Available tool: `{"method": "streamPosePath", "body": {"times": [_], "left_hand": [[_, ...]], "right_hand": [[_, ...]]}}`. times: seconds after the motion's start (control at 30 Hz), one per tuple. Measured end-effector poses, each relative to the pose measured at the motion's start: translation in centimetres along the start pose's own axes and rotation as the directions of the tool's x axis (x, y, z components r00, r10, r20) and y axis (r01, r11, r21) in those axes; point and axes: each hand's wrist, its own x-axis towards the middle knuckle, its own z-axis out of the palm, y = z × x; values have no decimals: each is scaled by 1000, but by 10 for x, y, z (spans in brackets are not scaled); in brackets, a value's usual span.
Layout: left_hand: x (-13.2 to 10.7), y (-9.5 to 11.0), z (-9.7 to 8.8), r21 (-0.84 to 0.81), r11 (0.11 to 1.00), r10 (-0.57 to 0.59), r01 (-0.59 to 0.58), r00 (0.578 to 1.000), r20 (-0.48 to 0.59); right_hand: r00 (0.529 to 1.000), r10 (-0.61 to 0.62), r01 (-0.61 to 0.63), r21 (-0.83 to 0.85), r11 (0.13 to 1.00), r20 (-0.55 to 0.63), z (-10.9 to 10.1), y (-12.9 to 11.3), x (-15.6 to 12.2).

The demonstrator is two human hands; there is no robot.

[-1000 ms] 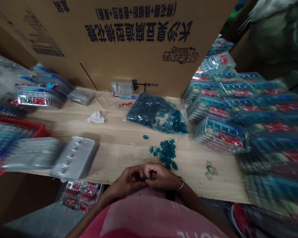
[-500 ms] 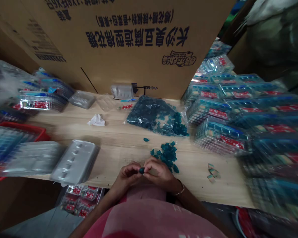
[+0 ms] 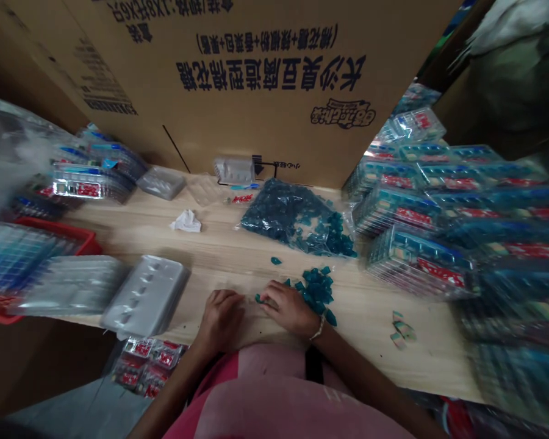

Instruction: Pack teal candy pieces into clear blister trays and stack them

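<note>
My right hand point(image 3: 287, 308) is low over the table's front part, its thumb and fingers pinching a small teal gem-shaped piece point(image 3: 258, 298). To its left, my left hand point(image 3: 220, 316) rests near the table top with the fingers curled; what lies under them, if anything, is hidden. A loose pile of teal gem-shaped pieces point(image 3: 318, 286) is just beyond and right of my right hand. One single piece point(image 3: 276, 261) lies apart, farther back. Behind the pile is a clear plastic bag point(image 3: 293, 213) full of such pieces.
Stacked clear packs point(image 3: 421, 262) crowd the right side. At left are nested plastic trays point(image 3: 144, 299) and a red basket point(image 3: 89, 244). A large cardboard box point(image 3: 256, 131) stands at the back. Crumpled tissue point(image 3: 186, 221) and small scraps point(image 3: 402, 329) lie on the wooden table point(image 3: 219, 262).
My hands were together at the teal piece and have moved apart. The left has shifted left, off the piece, which stays in the right hand. The whole view has shifted slightly.
</note>
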Motion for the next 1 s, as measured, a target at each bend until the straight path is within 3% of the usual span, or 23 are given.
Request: {"method": "streamPosePath", "body": {"times": [0.13, 0.37, 0.47, 0.6, 0.73, 0.8, 0.87, 1.0], "left_hand": [[-2, -15, 7, 117, 990, 78, -81, 997, 31], [-4, -14, 14, 185, 979, 85, -87, 996, 20], [-3, -13, 13, 182, 978, 98, -99, 995, 14], [-4, -5, 8, 173, 979, 114, -105, 993, -40], [-1, 14, 5, -87, 990, 98, -109, 988, -116], [3, 24, 6, -307, 951, -3, -27, 995, -96], [9, 31, 9, -491, 862, -159, 128, 987, -23], [16, 36, 12, -688, 632, -382, 357, 916, 125]], "right_hand": [[997, -60, 65, -102, 993, 49, 8, 5, 13], [984, -159, 170, -187, 968, 75, 12, 0, 11], [996, -89, 89, -65, 994, 5, 16, 3, 11], [979, 163, -124, 279, 952, -122, 13, 0, 10], [954, 291, -219, 496, 840, -72, 1, -11, 9], [951, 309, -250, 564, 787, -10, -3, -15, 10], [945, 325, -272, 607, 747, 24, -5, -16, 10], [942, 332, -284, 610, 740, 36, -6, -18, 8]]}}
